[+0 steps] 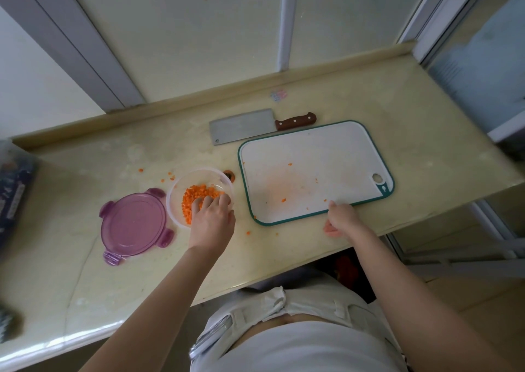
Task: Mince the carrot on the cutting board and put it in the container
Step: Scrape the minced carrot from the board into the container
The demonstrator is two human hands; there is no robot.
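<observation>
Nearly done: minced carrot (199,198) sat in the container (174,192), left hand (211,221) resting loose-fingered on the pile. Right hand (341,219) was at the near edge of the cutting board (312,158), grip unclear. Next, likely: gather stray bits off board and tabletop (397,101).

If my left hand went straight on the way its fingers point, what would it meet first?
The left hand would first meet the minced orange carrot in the clear round plastic container, then probably its far wall; depth unclear.
</observation>
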